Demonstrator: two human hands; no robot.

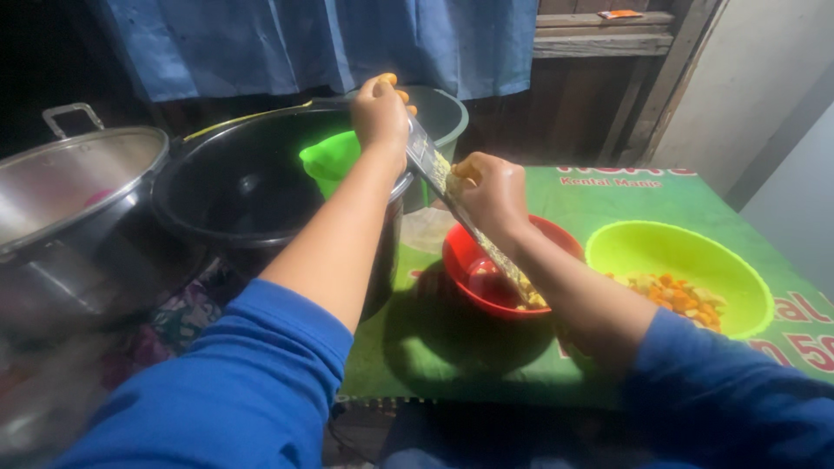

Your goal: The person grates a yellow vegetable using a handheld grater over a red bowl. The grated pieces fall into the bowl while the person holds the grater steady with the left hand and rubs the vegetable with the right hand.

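Now, on the far left, a big silver pot (74, 187) is seen, and a black pot (248, 187) is set beside it. The top of a flat grater (452, 195) is gripped by the left hand (380, 113), fingers curled tight. Something orange is pinched in the right hand (491, 193) and rubbed on the grater, so grating seems under way; a downward stroke is probably needed. Shreds are caught in the red bowl (486, 278). Chopped bits are kept in a green bowl (678, 269). The orange piece is mostly hidden.
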